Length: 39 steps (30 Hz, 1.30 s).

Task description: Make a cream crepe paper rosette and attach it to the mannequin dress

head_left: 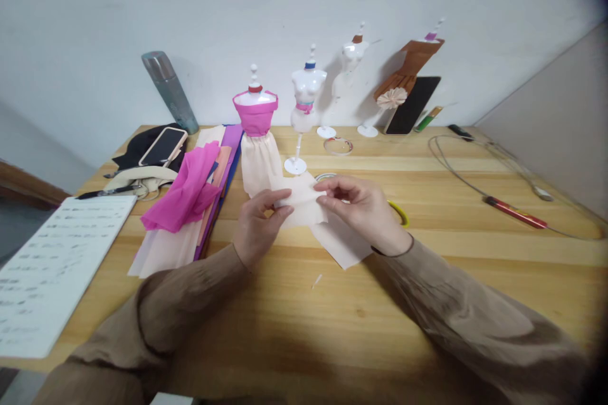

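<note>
Both my hands pinch a pale cream piece of fabric [304, 205] above the wooden table [427, 304]. My left hand [256, 228] grips its left edge with thumb and fingers closed. My right hand [361, 209] pinches its upper right edge. The fabric trails down to the table under my right wrist. Just behind it stands a small mannequin [256, 133] dressed in a pink top and cream skirt.
Pink fabric [190, 190] and coloured sheets lie to the left, beside a printed white sheet [52, 266]. Three more small mannequins [306, 107] stand at the back with a dark phone [412, 104], a grey bottle [170, 92] and tape rolls. A wire loop and red pen [515, 212] lie right.
</note>
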Tool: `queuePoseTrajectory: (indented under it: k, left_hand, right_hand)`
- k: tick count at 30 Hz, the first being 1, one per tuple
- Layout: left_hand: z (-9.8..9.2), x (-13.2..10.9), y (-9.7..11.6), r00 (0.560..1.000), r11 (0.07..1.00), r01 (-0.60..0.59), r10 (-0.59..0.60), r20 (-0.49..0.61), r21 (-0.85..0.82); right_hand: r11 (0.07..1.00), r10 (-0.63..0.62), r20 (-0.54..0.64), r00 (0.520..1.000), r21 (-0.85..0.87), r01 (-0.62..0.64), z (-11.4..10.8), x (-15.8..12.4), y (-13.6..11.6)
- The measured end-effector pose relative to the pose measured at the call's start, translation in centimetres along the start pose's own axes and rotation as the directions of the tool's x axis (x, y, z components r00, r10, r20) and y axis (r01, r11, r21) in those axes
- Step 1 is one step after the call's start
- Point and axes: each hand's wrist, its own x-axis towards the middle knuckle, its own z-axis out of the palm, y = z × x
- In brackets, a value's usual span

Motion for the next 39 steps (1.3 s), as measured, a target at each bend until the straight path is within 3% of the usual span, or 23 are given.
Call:
queuePoseTrajectory:
  k: [6,16,23,28,32,39]
  left_hand:
    - [-0.3,0.2,0.2,0.992,0.984,-0.123,0.119,0.042,0.128]
    - [-0.4,0.3,0.0,0.978,0.953,-0.198,0.174,0.118,0.229]
    - [-0.5,0.4,-0.1,0.968,0.934,-0.227,0.186,0.169,0.276]
    - [-0.1,-0.1,0.5,0.918,0.898,-0.273,0.135,0.374,0.346]
    - [0.2,-0.3,0.7,0.922,0.913,-0.153,-0.007,0.388,0.379]
    - [0.1,0.1,0.4,0.902,0.936,-0.053,-0.104,0.418,0.348]
  right_hand:
    - [0.975,-0.146,-0.004,0.989,-0.171,0.143,0.0,-0.1,0.2]
    - [0.953,-0.229,0.043,0.972,-0.193,0.233,-0.4,0.1,-0.7]
    - [0.996,0.084,0.167,0.982,-0.020,-0.082,-0.4,0.2,-1.0]
    - [0.996,0.074,0.259,0.963,-0.071,-0.057,0.2,-0.3,-1.9]
    - [0.994,0.094,0.342,0.935,-0.084,-0.070,0.7,-0.7,-2.7]
    - [0.975,0.211,0.347,0.914,-0.006,-0.223,0.6,-0.5,-1.8]
